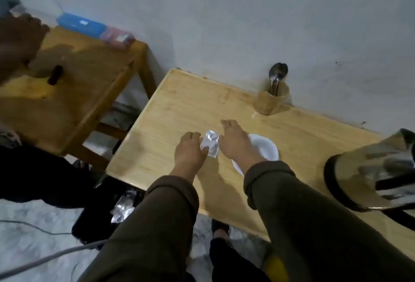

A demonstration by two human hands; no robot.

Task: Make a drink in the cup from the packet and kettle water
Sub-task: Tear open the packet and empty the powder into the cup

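A small silver foil packet [210, 143] is held above the wooden table [179, 106] between both hands. My left hand [189, 151] pinches its left edge and my right hand [235, 142] pinches its right edge. Under my right hand and wrist stands a white cup [266, 147], partly hidden by them. A steel kettle [370, 174] with a black base and handle stands at the table's right edge.
A wooden holder [270, 102] with a metal spoon [277, 77] stands by the wall. A second wooden table [74, 75] at left carries a blue box [80, 24] and a pink box [116, 36]. More silver packets [123, 207] lie in a dark bag below.
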